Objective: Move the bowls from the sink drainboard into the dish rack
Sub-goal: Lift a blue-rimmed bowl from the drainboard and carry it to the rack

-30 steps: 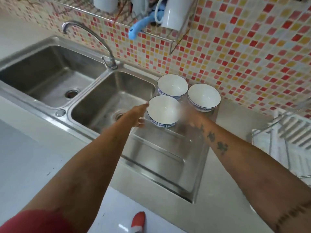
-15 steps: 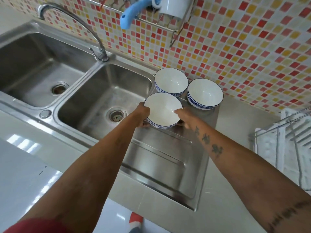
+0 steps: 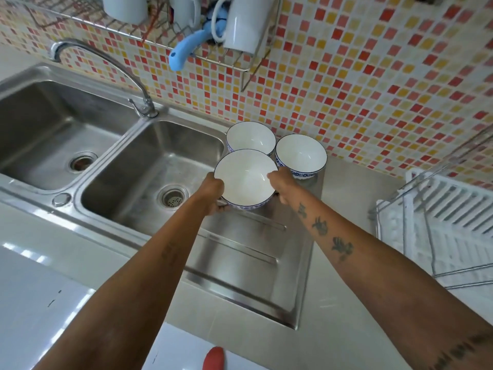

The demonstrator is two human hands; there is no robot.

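Nearest the camera, two bare forearms reach forward over the steel drainboard (image 3: 240,268), which lies sunk in the pale countertop (image 3: 346,303) with its near right corner close to the counter's front edge. Past the middle of the drainboard, toward its far end, the left hand (image 3: 212,193) and the right hand (image 3: 282,186) grip the front bowl (image 3: 245,178) between them, one at each side of its rim, with the thumbs on the rim and the fingers curled under out of sight; whether the bowl's base touches the steel or hangs just above it cannot be told. The bowl is white inside with a blue pattern around its outside. Just behind it, at the drainboard's far end by the wall, stand the two other bowls side by side: the back left bowl (image 3: 250,137) at the edge next to the sink, partly covered by the front bowl's rim, and the back right bowl (image 3: 301,154) just beside the right hand. To the left of the drainboard lies the double sink (image 3: 120,166) with its curved faucet (image 3: 106,65) at the far rim. At the counter's right edge, well apart from the bowls, sits the white dish rack (image 3: 448,222) with a wire frame. Farthest off, on the mosaic tile wall (image 3: 373,76), a wire shelf (image 3: 213,56) holds white mugs (image 3: 245,25) and a blue handle (image 3: 186,49).
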